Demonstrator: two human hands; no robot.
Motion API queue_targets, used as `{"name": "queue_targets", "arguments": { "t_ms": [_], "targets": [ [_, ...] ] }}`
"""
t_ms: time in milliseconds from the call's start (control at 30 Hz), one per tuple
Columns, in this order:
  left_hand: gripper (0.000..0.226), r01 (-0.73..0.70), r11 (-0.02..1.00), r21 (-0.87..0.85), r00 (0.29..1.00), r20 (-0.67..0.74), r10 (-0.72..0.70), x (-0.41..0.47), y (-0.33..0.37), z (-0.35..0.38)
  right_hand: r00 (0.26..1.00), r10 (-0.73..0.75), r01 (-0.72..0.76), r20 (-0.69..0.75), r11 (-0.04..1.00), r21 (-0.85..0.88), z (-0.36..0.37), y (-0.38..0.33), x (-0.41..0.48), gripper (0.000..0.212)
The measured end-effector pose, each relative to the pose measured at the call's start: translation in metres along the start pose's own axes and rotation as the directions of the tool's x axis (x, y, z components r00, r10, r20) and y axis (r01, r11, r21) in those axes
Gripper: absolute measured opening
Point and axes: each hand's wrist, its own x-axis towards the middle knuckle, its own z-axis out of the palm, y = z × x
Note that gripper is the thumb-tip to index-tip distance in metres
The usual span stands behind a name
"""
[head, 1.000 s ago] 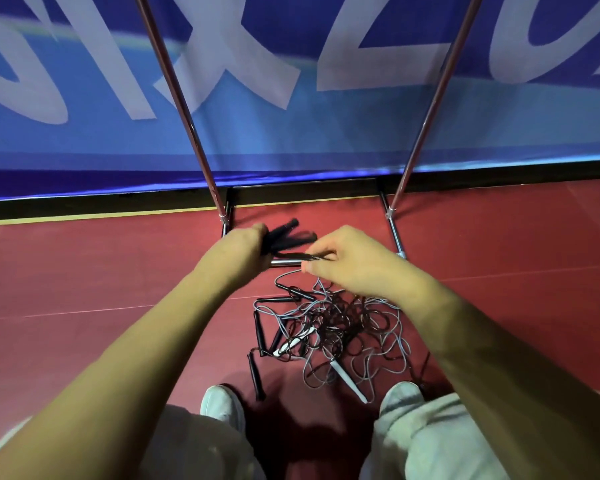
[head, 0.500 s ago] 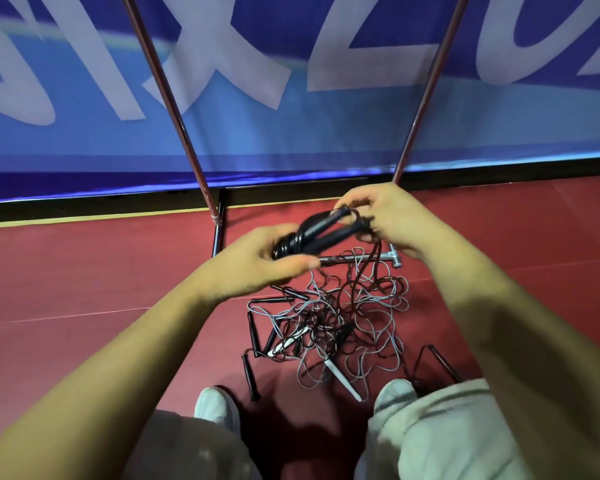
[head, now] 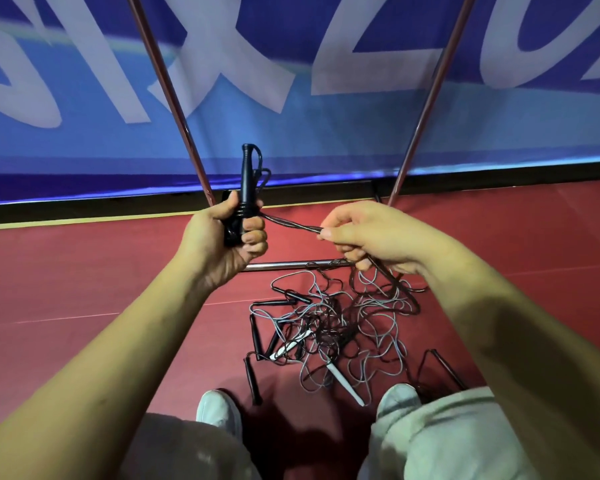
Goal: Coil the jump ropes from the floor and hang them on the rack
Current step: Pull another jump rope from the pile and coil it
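Below, a rope tangle (head: 340, 327) overlaps the rack bar (head: 284, 265); left hand (head: 222, 237) grips handles (head: 247, 174), right hand (head: 371, 233) pinches cord (head: 291, 224).

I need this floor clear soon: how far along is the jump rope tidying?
Done: nothing visibly hung; of the rack only lower bars show. In hand: the left hand grips one rope's black handles, the right hand pinches its doubled cord, drawn taut between them. Left: the tangled pile of black and grey ropes on the red floor, uncoiled.
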Motion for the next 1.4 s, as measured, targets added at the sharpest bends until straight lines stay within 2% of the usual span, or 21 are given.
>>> {"name": "queue_targets", "arguments": {
  "t_ms": [100,233,267,300,333,367,400,467,533,600,633,733,833,867,933,1000,1067,1133,1267,1333,1400],
  "targets": [
    [0.020,0.034,0.999,0.029,0.997,-0.074,-0.032,0.001,0.002,-0.003,0.999,-0.037,0.042,0.035,0.989,-0.143,-0.002,-0.003,-0.007,0.013],
    [0.018,0.109,0.987,0.118,0.981,-0.176,-0.087,0.000,0.000,-0.004,0.999,-0.034,0.036,0.016,0.989,-0.145,-0.002,-0.012,-0.012,0.012],
    [0.017,0.110,0.971,0.212,0.979,-0.193,-0.068,0.000,-0.002,-0.003,0.999,-0.051,0.050,0.004,0.978,-0.201,-0.003,-0.015,-0.013,0.010],
    [0.014,0.092,0.916,0.391,0.978,-0.210,-0.008,0.001,-0.005,-0.003,0.997,-0.074,0.072,0.001,0.964,-0.255,-0.003,-0.018,-0.014,0.008],
    [0.009,0.065,0.780,0.623,0.974,-0.208,0.085,0.001,-0.008,-0.004,0.995,-0.100,0.096,0.003,0.946,-0.311,-0.003,-0.019,-0.015,0.008],
    [0.008,0.042,0.564,0.825,0.971,-0.168,0.173,0.001,-0.011,-0.006,0.993,-0.122,0.115,0.004,0.923,-0.367,-0.002,-0.021,-0.015,0.007],
    [0.013,0.025,0.326,0.945,0.971,-0.101,0.218,0.002,-0.015,-0.007,0.990,-0.139,0.129,0.008,0.900,-0.416,-0.001,-0.021,-0.015,0.007],
    [0.024,0.000,-0.060,0.998,0.980,0.012,0.197,0.001,-0.023,-0.009,0.987,-0.158,0.154,0.033,0.869,-0.469,0.005,-0.020,-0.012,0.008],
    [0.029,-0.040,-0.264,0.964,0.987,0.080,0.142,-0.002,-0.030,-0.006,0.984,-0.172,0.171,0.042,0.859,-0.483,0.009,-0.018,-0.010,0.009],
    [0.032,-0.095,-0.320,0.943,0.991,0.119,0.057,-0.003,-0.036,-0.005,0.977,-0.209,0.194,0.030,0.837,-0.512,0.010,-0.018,-0.008,0.011],
    [0.039,-0.127,-0.315,0.940,0.991,0.132,-0.008,-0.004,-0.038,-0.003,0.972,-0.233,0.207,0.019,0.824,-0.528,0.009,-0.018,-0.007,0.010],
    [0.068,-0.207,-0.188,0.960,0.974,0.185,-0.129,-0.011,-0.036,0.004,0.950,-0.311,0.245,-0.025,0.795,-0.555,0.004,-0.016,-0.002,0.010],
    [0.056,-0.305,-0.069,0.950,0.943,0.291,-0.164,-0.015,-0.033,0.007,0.936,-0.347,0.257,-0.068,0.799,-0.544,0.001,-0.013,0.002,0.011],
    [0.046,-0.344,0.008,0.939,0.923,0.339,-0.183,-0.017,-0.032,0.008,0.934,-0.347,0.255,-0.080,0.809,-0.530,-0.001,-0.012,0.003,0.011],
    [0.035,-0.378,0.244,0.893,0.885,0.426,-0.187,-0.019,-0.029,0.009,0.945,-0.309,0.227,-0.109,0.859,-0.459,-0.007,-0.009,0.006,0.008],
    [0.025,-0.351,0.500,0.792,0.888,0.451,-0.092,-0.022,-0.025,0.011,0.961,-0.244,0.184,-0.128,0.913,-0.364,-0.013,-0.007,0.008,0.010],
    [0.033,-0.293,0.720,0.630,0.910,0.416,0.007,-0.020,-0.022,0.011,0.975,-0.191,0.146,-0.118,0.938,-0.314,-0.014,-0.005,0.009,0.012],
    [0.048,-0.260,0.858,0.443,0.920,0.384,0.080,-0.017,-0.016,0.010,0.981,-0.172,0.133,-0.089,0.932,-0.338,-0.009,-0.004,0.009,0.013],
    [0.014,-0.189,0.961,0.201,0.956,0.260,0.133,-0.011,-0.005,0.007,0.988,-0.150,0.134,-0.034,0.950,-0.282,-0.005,-0.002,0.009,0.016],
    [0.015,-0.168,0.978,0.127,0.969,0.203,0.140,-0.009,-0.005,0.005,0.991,-0.134,0.131,0.008,0.956,-0.263,-0.004,0.000,0.009,0.013],
    [0.024,-0.208,0.964,0.168,0.972,0.148,0.184,-0.007,-0.008,0.004,0.993,-0.111,0.114,0.030,0.952,-0.282,-0.004,0.005,0.007,0.011]
  ]
}}
